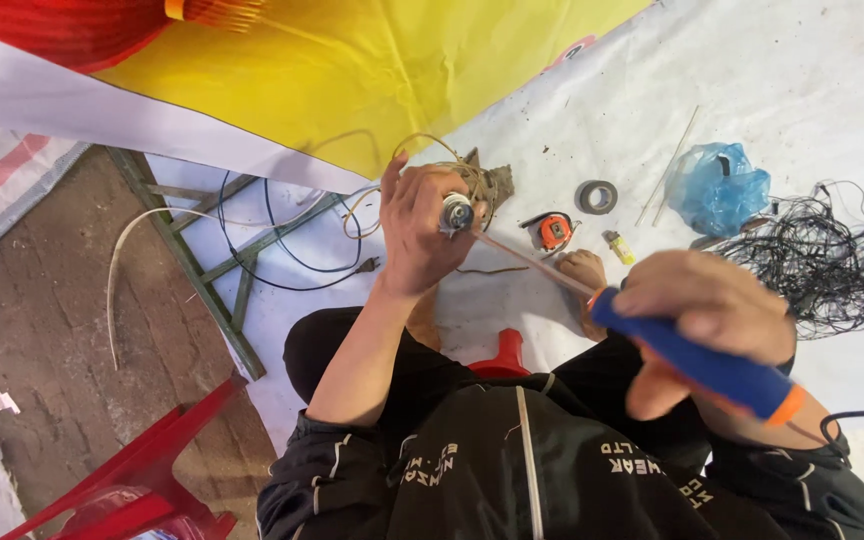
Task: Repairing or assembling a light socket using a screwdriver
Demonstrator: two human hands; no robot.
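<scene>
Head view: the right hand [717, 305] is clenched around the blue handle of a soldering iron [697, 360], which has an orange collar at its rear end and a black cord [857, 418] trailing out behind the fist. The iron's thin shaft runs forward and up from that grip to a small round metal socket [455, 213]. The left hand [420, 230] grasps this socket between thumb and fingers, holding it raised, with the iron's tip touching or just at its face. Thin pale wires [422, 150] loop out above and beside the left grip.

Beyond the 2 hands, on the white sheet [802, 80], lie an orange tape measure [553, 231], a roll of dark tape [597, 196], a small yellow lighter [619, 247] and 2 thin sticks [674, 165]. Farther out past the right grip sit a crumpled blue plastic bag [720, 187] and a tangle of black wire [832, 265]. A bare foot [585, 272] rests just under the iron's shaft. Above the left grip spreads yellow fabric [372, 70]; to its outer side a black cable [282, 250] with a plug crosses a green frame [202, 270].
</scene>
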